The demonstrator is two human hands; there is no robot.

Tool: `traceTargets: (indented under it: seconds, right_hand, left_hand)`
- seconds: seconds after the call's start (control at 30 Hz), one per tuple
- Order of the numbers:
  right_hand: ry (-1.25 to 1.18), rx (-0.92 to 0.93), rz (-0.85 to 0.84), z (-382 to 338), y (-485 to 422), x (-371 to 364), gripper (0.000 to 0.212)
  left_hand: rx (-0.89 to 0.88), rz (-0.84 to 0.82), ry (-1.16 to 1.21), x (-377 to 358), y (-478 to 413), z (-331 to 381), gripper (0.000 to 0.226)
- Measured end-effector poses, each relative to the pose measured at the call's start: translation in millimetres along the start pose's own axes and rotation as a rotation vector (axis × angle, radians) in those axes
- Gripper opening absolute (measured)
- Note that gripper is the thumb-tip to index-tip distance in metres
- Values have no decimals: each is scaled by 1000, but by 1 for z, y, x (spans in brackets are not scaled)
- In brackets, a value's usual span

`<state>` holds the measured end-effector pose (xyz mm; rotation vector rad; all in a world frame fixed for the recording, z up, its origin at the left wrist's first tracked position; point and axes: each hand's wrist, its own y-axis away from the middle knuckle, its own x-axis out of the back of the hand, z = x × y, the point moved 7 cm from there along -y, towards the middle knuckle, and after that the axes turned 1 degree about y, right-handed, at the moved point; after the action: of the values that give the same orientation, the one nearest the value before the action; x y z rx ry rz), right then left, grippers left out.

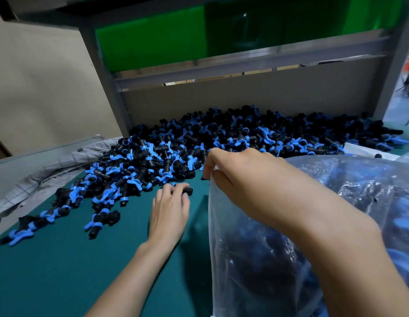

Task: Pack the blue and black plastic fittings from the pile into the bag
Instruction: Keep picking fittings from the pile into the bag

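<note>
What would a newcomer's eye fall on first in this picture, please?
A huge pile of blue and black fittings sprawls across the green table. Nearer, the right hand pinches the rim of a clear bag at right, while the left hand grips one fitting at the pile's near edge.

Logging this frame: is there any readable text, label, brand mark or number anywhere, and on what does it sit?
No readable text in this frame.
bag: clear plastic, no print visible.
fittings: blue and black; any moulded marks are too small to tell.
green panel: plain, with one glare spot.
grey frame: no label or number.
mat: plain green.
</note>
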<state>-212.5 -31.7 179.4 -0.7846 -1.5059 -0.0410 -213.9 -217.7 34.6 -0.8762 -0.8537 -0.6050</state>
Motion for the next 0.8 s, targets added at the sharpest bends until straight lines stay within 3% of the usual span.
traceTargets:
  seconds: [0.2,0.57,0.67,0.8]
  right_hand:
    - [-5,-15,-40,1,-1,-5,23]
    - [-12,-28,-59,-1,1,-5,23]
    - [-14,-26,-55,0,1,-5,22]
    - [-23,-14,-57,0,1,-4,23]
  left_hand:
    - [137,-159,-262,-27,-11,-23,50]
    - [264,40,-208,-16,-5,-33,24]
    - [281,189,-11,-4,2,-37,22]
    - [423,314,595,0,20,-67,15]
